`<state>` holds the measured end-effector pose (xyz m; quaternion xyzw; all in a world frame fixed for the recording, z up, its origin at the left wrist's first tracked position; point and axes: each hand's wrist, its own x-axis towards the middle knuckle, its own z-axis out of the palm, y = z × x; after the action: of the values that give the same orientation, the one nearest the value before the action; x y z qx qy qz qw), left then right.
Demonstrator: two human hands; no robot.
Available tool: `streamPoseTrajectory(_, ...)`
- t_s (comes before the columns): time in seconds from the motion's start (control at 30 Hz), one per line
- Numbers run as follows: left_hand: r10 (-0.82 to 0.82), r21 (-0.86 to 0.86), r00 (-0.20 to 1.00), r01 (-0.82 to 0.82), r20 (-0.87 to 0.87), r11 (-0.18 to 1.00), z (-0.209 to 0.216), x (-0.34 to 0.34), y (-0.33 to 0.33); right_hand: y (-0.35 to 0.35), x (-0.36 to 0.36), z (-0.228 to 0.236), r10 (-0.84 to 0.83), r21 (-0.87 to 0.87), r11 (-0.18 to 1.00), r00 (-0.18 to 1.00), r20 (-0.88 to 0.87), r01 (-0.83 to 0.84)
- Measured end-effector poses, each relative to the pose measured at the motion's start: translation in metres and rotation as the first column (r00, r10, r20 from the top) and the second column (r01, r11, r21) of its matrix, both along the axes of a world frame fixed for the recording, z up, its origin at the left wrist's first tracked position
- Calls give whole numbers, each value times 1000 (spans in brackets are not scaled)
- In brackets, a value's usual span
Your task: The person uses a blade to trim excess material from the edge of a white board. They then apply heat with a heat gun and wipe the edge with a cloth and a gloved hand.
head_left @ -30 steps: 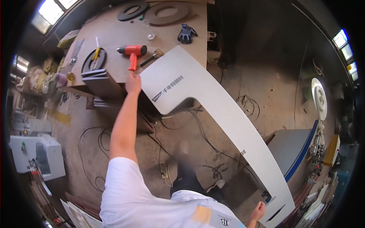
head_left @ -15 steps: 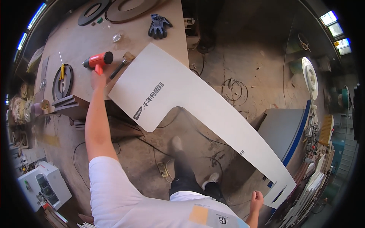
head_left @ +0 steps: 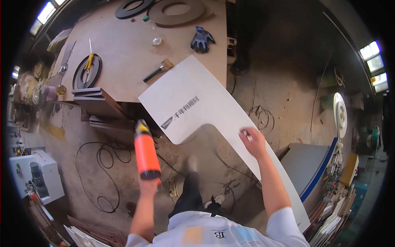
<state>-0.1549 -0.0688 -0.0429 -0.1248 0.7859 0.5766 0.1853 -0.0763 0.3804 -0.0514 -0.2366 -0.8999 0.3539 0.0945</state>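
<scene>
My left hand [head_left: 148, 187] is closed around the handle of an orange heat gun [head_left: 146, 154], held over the floor in front of the worktable. Its nozzle points away from me, towards the table. A long white curved panel [head_left: 214, 109] rests with its broad end on the table edge and stretches down to the right past my body. Over its narrower middle part is my right hand [head_left: 255, 144], its fingers curled in. Whatever may be between those fingers is hidden, and I cannot tell whether they touch the panel.
On the worktable [head_left: 119, 66] lie a hammer [head_left: 158, 71], a grey-black glove [head_left: 201, 39], dark rings [head_left: 177, 12], and a coil of edge strip [head_left: 96, 72] with a yellow-handled tool [head_left: 89, 61]. Dark boards [head_left: 98, 101] stack at its near edge. A black cable [head_left: 101, 156] loops across the floor.
My left hand has lifted the heat gun off the table and brought it nearer to me. My right hand has moved up from the panel's lower end to its middle.
</scene>
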Motion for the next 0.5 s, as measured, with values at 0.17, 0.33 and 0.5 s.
streamPoseTrajectory(0.17, -76, 370, 993, 103, -85, 924, -51, 100, -55, 14, -227, -25, 182, 176, 969, 983, -34, -173)
streamPoseTrajectory(0.33, -345, -313, 909, 265, -234, 912, -42, 131, -80, 64, -410, -72, 156, 167, 972, 985, 72, -166)
streamPoseTrajectory(0.5, 115, 56, 931, -143, 346, 988, -109, 177, -124, 58, -449, -85, -72, 315, 949, 981, 181, 12)
